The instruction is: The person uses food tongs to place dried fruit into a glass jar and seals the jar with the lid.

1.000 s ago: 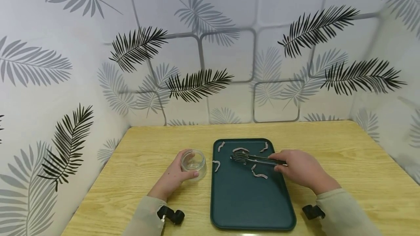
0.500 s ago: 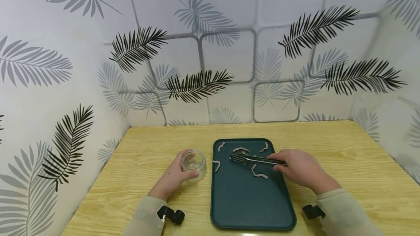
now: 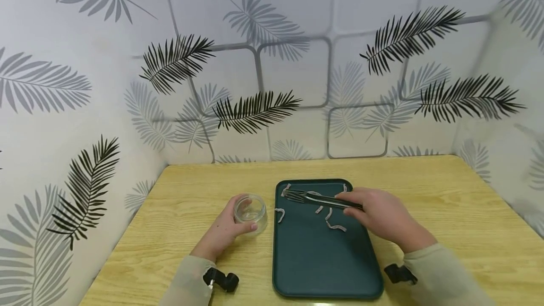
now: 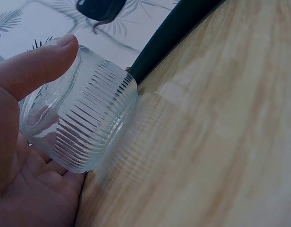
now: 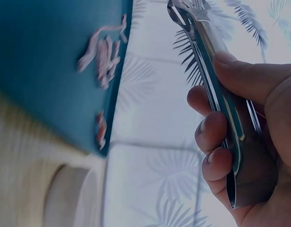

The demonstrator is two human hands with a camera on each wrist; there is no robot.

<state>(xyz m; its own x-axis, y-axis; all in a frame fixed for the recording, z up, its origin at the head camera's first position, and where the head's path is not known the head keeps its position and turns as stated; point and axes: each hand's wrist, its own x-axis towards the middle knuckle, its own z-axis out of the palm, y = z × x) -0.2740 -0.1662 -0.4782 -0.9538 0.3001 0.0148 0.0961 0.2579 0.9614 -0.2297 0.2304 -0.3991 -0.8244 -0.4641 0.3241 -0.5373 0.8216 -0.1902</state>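
My left hand (image 3: 223, 228) grips a clear glass jar (image 3: 250, 214) on the table left of the tray. The jar's ribbed side shows in the left wrist view, touching or very near the wood. My right hand (image 3: 380, 211) holds metal tongs (image 3: 325, 200) over the far part of a dark green tray (image 3: 325, 263). The head of the tongs reaches the tray's far left corner, above a pinkish strip (image 3: 285, 188). In the left wrist view a thin strip (image 4: 95, 29) sticks out from the tongs' head (image 4: 100, 9). Several other pinkish strips (image 3: 336, 227) lie on the tray.
The wooden table (image 3: 204, 178) ends at leaf-patterned walls (image 3: 255, 145) behind and at both sides. A pale rounded thing (image 5: 72, 196), blurred, shows low in the right wrist view; I cannot tell what it is.
My right hand has moved the tongs left and a little farther back, from the middle of the strips toward the tray's far left corner. The left hand and the jar have stayed put.
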